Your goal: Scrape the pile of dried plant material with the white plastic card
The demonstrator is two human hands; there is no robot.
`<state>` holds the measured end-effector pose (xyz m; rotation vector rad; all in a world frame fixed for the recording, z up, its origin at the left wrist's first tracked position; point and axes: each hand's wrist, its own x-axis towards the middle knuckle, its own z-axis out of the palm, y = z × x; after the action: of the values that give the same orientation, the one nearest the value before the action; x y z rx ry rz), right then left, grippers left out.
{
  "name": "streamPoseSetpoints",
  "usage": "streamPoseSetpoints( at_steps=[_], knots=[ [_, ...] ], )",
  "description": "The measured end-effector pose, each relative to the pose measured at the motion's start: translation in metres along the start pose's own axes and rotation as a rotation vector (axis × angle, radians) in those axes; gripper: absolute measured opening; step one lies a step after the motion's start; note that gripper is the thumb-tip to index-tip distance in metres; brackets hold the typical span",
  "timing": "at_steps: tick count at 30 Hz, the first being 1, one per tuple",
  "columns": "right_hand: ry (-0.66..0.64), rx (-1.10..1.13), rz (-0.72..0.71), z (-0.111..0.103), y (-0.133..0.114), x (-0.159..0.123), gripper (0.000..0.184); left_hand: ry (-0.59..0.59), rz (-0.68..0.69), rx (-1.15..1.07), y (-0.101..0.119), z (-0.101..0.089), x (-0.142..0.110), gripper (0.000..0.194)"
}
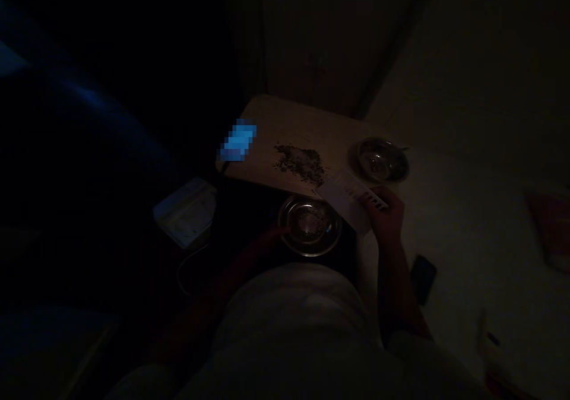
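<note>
In dim light, my right hand [386, 211] pinches a pale flat card [342, 201] with dark stripes along one edge. The card's far corner reaches the near edge of the wooden table [262, 115], beside a scattered pile of small dark bits [299, 162]. My left hand [279, 234] holds the left rim of a shiny metal bowl [310, 247], just below that table edge. Some bits and a paler patch show inside the bowl. The left fingers are mostly lost in shadow.
A second metal bowl [383, 161] stands at the table's right end. A bright blurred blue screen [238, 140] is at its left end. A pale box-like thing [187, 210] lies lower left, a dark phone-like object [423, 278] at right, and something red [550, 225] farther right.
</note>
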<state>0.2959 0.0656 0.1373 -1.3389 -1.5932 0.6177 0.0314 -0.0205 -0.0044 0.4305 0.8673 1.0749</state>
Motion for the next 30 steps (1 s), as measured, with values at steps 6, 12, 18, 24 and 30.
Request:
streamPoseSetpoints(
  at_steps=[6,12,18,24,30],
  knots=[
    [-0.006,-0.003,0.000,-0.0010,0.0026,-0.0006,0.020,-0.025,0.031,-0.020,-0.0009,0.0003,0.0015,0.070],
    [-0.039,0.008,0.010,0.0001,0.0009,-0.0004,0.020,-0.012,0.002,0.003,0.0013,0.0022,0.0007,0.066],
    [-0.023,-0.003,0.015,0.0002,0.0028,0.0006,0.021,-0.003,0.011,-0.030,0.0007,0.0030,-0.0006,0.067],
    [0.075,-0.057,0.013,-0.0028,0.0061,0.0015,0.021,0.009,-0.012,-0.024,-0.0028,-0.0030,0.0025,0.066],
    [0.108,-0.042,0.035,-0.0020,0.0064,0.0003,0.020,-0.015,-0.004,-0.033,-0.0025,-0.0033,0.0037,0.070]
  ],
)
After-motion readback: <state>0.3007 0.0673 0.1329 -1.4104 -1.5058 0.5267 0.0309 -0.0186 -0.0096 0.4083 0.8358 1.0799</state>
